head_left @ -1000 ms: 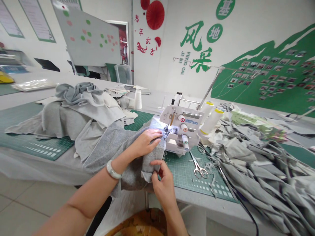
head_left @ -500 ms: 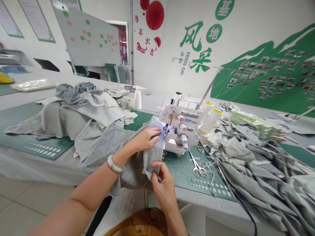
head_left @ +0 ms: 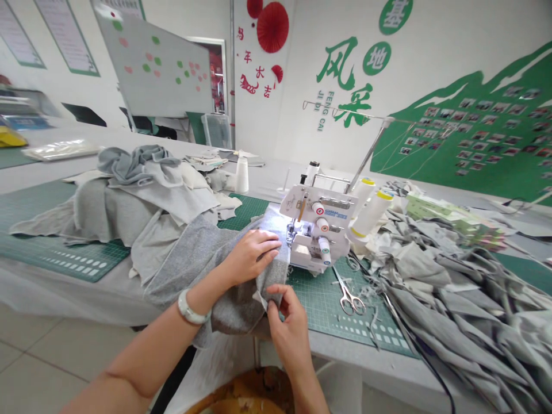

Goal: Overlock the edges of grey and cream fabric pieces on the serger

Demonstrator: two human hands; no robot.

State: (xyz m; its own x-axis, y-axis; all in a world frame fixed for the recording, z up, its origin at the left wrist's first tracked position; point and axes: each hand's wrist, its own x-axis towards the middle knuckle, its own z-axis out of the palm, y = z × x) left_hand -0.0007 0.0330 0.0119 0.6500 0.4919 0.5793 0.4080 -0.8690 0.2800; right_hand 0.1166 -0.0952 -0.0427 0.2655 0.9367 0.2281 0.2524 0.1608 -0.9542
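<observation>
A grey knit fabric piece (head_left: 233, 310) lies over the table's front edge, its right edge running up to the lit needle area of a white overlock sewing machine (head_left: 319, 221). My left hand (head_left: 254, 256) rests on the fabric just in front of the presser foot, fingers stretched out flat and pointing at the machine. Lower down, my right hand (head_left: 287, 322) pinches the fabric's near corner between thumb and forefinger. Both hands touch the same piece.
Scissors (head_left: 351, 296) and thread scraps lie on the green cutting mat (head_left: 314, 305). A fabric heap (head_left: 107, 201) spreads at left, another grey heap (head_left: 470, 305) at right. Thread cones (head_left: 375, 210) stand behind the machine; a white cone (head_left: 242, 175) stands farther back.
My left hand has slid slightly back toward me and left, away from the presser foot. My right hand still pinches the fabric corner. The view has shifted slightly.
</observation>
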